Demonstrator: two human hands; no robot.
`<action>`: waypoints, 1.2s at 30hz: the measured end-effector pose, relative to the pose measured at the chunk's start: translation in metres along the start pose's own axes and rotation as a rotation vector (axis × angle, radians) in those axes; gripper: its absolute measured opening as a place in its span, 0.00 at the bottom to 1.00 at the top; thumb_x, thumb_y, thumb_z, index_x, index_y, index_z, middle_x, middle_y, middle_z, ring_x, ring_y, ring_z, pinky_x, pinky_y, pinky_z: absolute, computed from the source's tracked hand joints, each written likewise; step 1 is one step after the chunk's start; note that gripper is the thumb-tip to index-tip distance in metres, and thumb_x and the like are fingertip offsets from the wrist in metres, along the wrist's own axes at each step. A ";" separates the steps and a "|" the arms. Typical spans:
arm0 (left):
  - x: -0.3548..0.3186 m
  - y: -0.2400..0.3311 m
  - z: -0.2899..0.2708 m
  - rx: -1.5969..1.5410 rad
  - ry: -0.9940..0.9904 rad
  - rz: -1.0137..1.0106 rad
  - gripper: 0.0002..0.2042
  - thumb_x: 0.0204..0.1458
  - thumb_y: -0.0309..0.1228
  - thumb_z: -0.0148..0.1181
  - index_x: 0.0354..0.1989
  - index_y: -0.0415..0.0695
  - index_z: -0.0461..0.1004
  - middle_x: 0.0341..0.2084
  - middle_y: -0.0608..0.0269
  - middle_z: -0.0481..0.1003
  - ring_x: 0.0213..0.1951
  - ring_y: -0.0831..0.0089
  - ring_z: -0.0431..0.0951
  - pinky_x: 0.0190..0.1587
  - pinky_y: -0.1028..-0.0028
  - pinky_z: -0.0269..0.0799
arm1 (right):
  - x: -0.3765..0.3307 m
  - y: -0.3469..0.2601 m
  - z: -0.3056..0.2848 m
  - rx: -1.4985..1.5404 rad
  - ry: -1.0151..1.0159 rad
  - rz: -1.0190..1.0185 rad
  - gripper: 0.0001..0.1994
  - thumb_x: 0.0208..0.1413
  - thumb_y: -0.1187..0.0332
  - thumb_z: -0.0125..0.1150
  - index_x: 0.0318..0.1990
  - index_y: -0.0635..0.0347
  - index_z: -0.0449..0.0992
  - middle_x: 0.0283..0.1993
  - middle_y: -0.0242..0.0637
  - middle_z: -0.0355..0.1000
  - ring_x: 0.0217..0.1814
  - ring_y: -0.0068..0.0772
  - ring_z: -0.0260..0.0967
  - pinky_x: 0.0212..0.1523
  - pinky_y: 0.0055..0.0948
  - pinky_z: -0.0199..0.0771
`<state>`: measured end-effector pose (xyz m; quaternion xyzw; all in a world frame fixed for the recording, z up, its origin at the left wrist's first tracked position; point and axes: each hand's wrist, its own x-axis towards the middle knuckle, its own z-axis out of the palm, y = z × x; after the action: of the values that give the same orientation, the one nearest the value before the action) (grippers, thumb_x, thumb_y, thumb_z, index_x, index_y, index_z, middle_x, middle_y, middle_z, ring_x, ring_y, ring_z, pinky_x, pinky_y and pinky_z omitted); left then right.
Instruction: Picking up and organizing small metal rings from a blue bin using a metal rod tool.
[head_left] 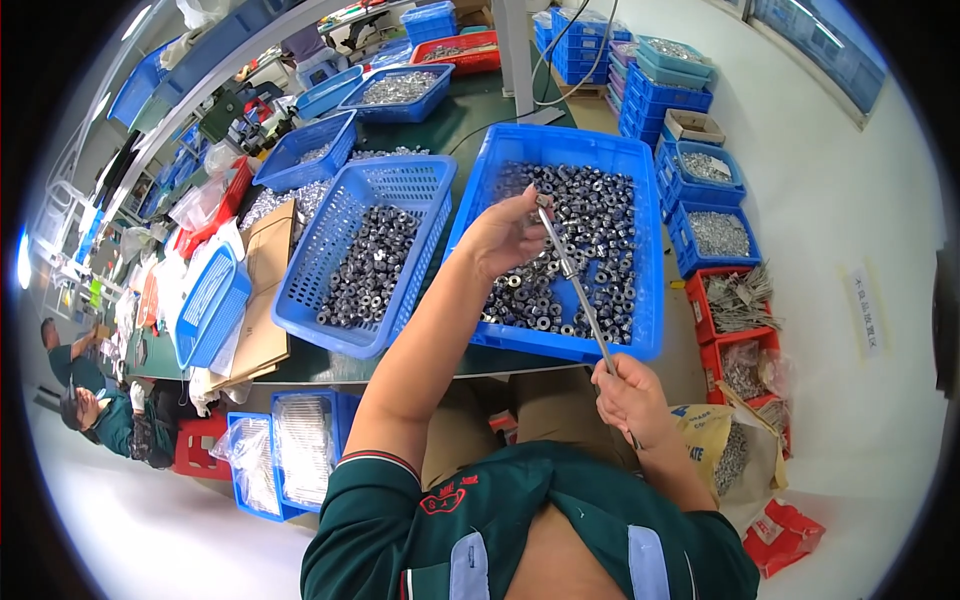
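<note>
The left hand (505,238) is closed at the fingertips on a small metal ring, and it holds this ring at the top end of a thin metal rod (576,290). The right hand (630,398) is closed in a fist around the lower end of the rod, which stands slanted, its top pointing to about 11 o'clock. A few rings sit already on the rod near its middle. Both hands are above a blue tray (560,150) full of the same dark rings (600,225); the left hand is over its left part, the right hand is just outside its near edge, at 5 o'clock from the tray centre. At 9 o'clock from the tray stands a blue basket (345,335) with more dark rings inside. At 3 o'clock, on the floor, there are blue bins (735,262) with shiny parts and red bins (705,310). At 8 o'clock of the view another person (105,415) in green sits low.
</note>
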<state>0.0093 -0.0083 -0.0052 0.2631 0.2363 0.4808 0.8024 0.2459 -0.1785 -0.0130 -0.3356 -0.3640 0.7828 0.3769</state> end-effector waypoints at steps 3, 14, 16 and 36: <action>0.000 0.001 -0.001 -0.020 0.006 -0.019 0.11 0.54 0.39 0.56 0.34 0.44 0.69 0.27 0.66 0.68 0.21 0.80 0.60 0.19 0.82 0.53 | 0.001 0.001 0.000 -0.028 0.013 -0.011 0.05 0.59 0.70 0.49 0.35 0.62 0.65 0.17 0.23 0.55 0.12 0.10 0.47 0.12 0.13 0.48; -0.001 0.002 -0.004 0.041 0.064 0.001 0.08 0.51 0.32 0.58 0.31 0.42 0.69 0.26 0.64 0.69 0.19 0.82 0.60 0.17 0.83 0.51 | -0.005 -0.009 0.005 0.046 0.034 0.006 0.06 0.59 0.70 0.48 0.34 0.63 0.66 0.14 0.22 0.51 0.10 0.11 0.44 0.11 0.14 0.46; -0.002 -0.001 -0.002 0.196 -0.083 -0.043 0.08 0.51 0.32 0.58 0.32 0.41 0.69 0.26 0.64 0.70 0.19 0.83 0.60 0.17 0.83 0.50 | -0.001 -0.008 0.006 0.017 0.055 -0.015 0.06 0.59 0.70 0.48 0.34 0.63 0.66 0.14 0.22 0.51 0.10 0.11 0.43 0.11 0.14 0.46; -0.001 0.006 -0.004 0.013 0.065 -0.019 0.07 0.55 0.28 0.49 0.39 0.41 0.64 0.34 0.54 0.72 0.18 0.80 0.60 0.17 0.82 0.55 | -0.006 0.000 -0.007 0.042 0.036 -0.061 0.05 0.58 0.72 0.48 0.33 0.64 0.65 0.14 0.23 0.52 0.10 0.11 0.43 0.11 0.14 0.47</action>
<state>0.0022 -0.0063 -0.0041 0.2501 0.2679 0.4799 0.7971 0.2545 -0.1812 -0.0147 -0.3303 -0.3508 0.7723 0.4140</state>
